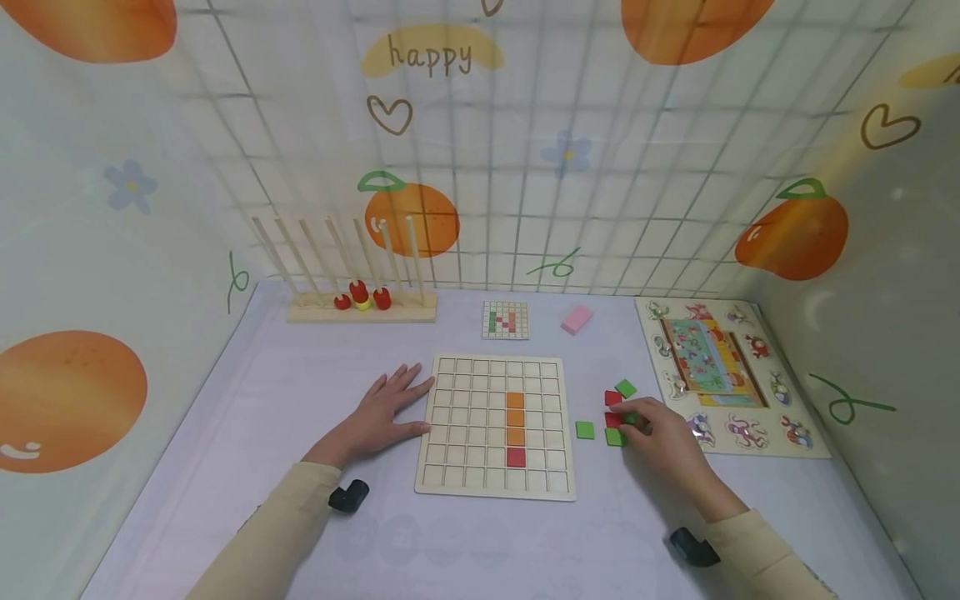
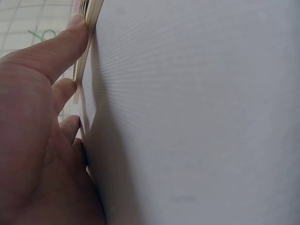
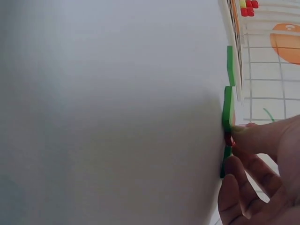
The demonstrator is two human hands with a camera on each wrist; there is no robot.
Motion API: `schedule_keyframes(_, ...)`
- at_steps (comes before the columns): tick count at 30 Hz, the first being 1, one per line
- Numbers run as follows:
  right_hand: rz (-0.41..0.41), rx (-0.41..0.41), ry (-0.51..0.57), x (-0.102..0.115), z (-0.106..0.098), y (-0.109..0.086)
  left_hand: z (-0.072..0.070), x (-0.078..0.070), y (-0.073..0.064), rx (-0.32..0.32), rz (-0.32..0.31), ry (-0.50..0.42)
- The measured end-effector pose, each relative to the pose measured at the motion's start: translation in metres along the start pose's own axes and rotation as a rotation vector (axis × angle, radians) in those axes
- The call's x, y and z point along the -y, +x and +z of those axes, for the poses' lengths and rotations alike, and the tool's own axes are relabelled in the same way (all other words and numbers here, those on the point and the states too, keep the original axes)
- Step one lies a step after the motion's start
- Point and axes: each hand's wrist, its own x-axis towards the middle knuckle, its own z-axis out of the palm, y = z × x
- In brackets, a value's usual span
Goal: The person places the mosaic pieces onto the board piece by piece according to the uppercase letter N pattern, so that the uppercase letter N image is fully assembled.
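Note:
A pale wooden grid board (image 1: 465, 429) lies flat in the middle, with a column of orange tiles (image 1: 515, 418) above a red square (image 1: 516, 457). My left hand (image 1: 378, 417) has its fingers spread, fingertips and thumb at the board's left edge. To the board's right, my right hand (image 1: 663, 437) has thumb and index finger closed around a red tile (image 1: 612, 420) in a small cluster. Green tiles lie around it: one by the thumb (image 3: 228, 108), another partly under the fingers (image 1: 631, 417). A second red tile (image 1: 612, 397) sits just beyond. One green tile (image 1: 585, 430) lies apart, nearer the board.
Behind the board lie a small card (image 1: 505, 321) with a coloured grid and a pink block (image 1: 577, 320). A wooden peg stand (image 1: 322, 312) with red and yellow beads stands back left. An animal picture puzzle board (image 1: 652, 333) is on the right.

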Motion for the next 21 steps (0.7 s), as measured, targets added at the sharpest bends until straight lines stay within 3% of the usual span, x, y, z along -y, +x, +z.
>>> schedule_keyframes(21, -0.064, 0.033, -0.014, -0.0015, 0.0004, 0.0054, -0.0015, -0.0018, -0.0012, -0.002, -0.002, -0.011)
